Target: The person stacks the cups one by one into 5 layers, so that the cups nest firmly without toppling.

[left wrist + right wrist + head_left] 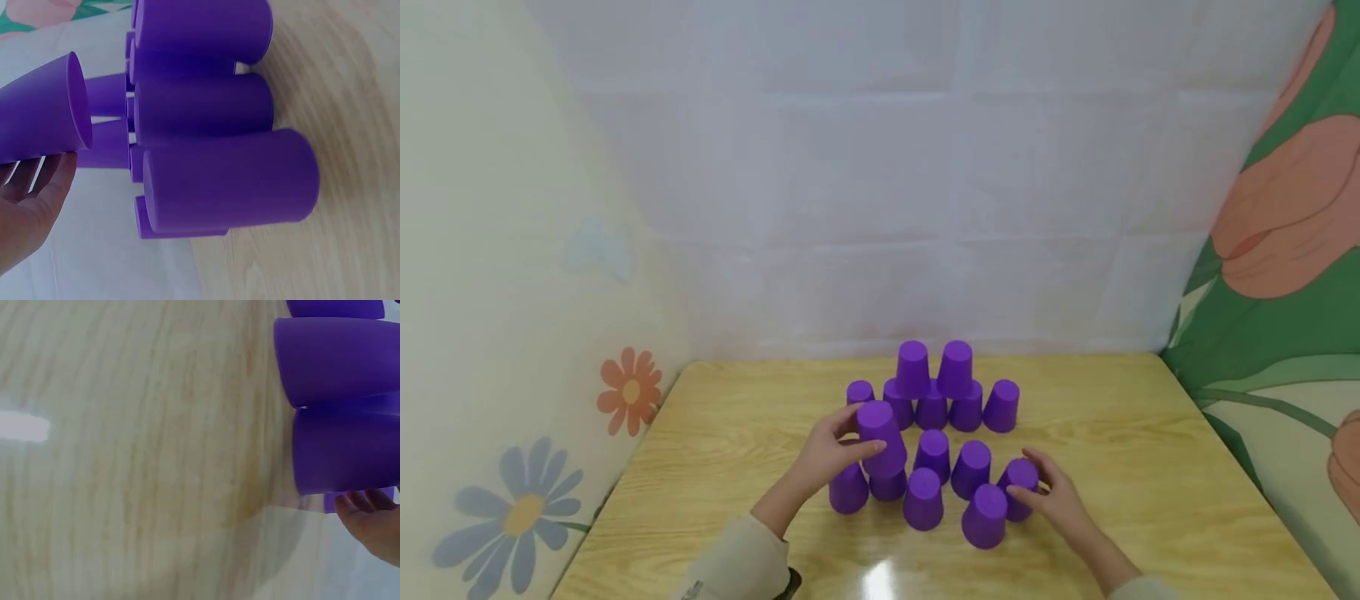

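One inverted cup (882, 423), in left hand (823, 460); right hand (1063, 507) round another cup (1019, 475)

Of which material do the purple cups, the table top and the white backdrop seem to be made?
Purple cups: probably plastic, smooth with low sheen; the one in the left hand shows a thin rim.
Table top: wood or a printed imitation, cannot tell which; grain patterns show, and a bright reflection suggests some gloss.
White backdrop: likely matte cloth, given its soft fold creases.
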{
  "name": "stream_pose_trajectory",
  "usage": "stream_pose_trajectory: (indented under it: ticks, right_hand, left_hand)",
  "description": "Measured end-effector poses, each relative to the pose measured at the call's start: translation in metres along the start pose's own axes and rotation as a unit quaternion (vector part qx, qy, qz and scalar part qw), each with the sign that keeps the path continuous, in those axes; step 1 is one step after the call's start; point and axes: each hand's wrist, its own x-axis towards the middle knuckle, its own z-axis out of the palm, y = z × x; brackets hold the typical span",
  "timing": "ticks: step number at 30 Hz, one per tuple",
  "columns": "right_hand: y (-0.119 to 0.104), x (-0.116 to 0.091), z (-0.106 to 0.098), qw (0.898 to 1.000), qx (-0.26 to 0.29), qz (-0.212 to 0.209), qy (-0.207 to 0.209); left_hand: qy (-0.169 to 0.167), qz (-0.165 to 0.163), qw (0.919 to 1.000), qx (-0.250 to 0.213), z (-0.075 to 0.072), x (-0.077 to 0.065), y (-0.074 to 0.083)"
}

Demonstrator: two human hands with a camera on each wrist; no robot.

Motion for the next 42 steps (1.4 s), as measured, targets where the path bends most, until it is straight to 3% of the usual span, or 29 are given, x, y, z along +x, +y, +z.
stream_pose_trajectory:
  ticks: [4,7,12,22,29,37,42]
  right_hand:
    - [0.007,-0.002,0.003,1.0,-0.006,0.008,0.007]
    - [0.01,-0.003,0.005,1.0,-0.006,0.011,0.019]
    - [0.012,-0.002,0.007,0.999,-0.005,0.015,0.034]
    - [0.013,-0.001,0.007,0.999,-0.004,0.007,0.036]
    - [0.02,-0.003,0.009,0.999,0.004,0.008,0.044]
    - [0.02,-0.008,0.012,0.999,-0.008,0.005,0.035]
    - [0.021,-0.008,0.009,0.999,-0.001,0.002,0.042]
  left_hand:
    - [0.026,-0.017,0.9992,0.026,-0.009,0.017,-0.006]
    - [0.024,-0.019,0.9993,0.023,-0.015,0.028,-0.016]
    - [0.037,-0.029,0.9985,0.03,-0.021,0.04,-0.019]
    - [0.106,-0.025,0.9923,0.059,-0.029,0.07,-0.033]
    - [0.162,-0.013,0.9845,0.065,-0.027,0.083,-0.042]
    - [0.191,-0.01,0.9798,0.06,-0.02,0.09,-0.052]
    - [0.19,-0.013,0.9804,0.051,-0.015,0.097,-0.053]
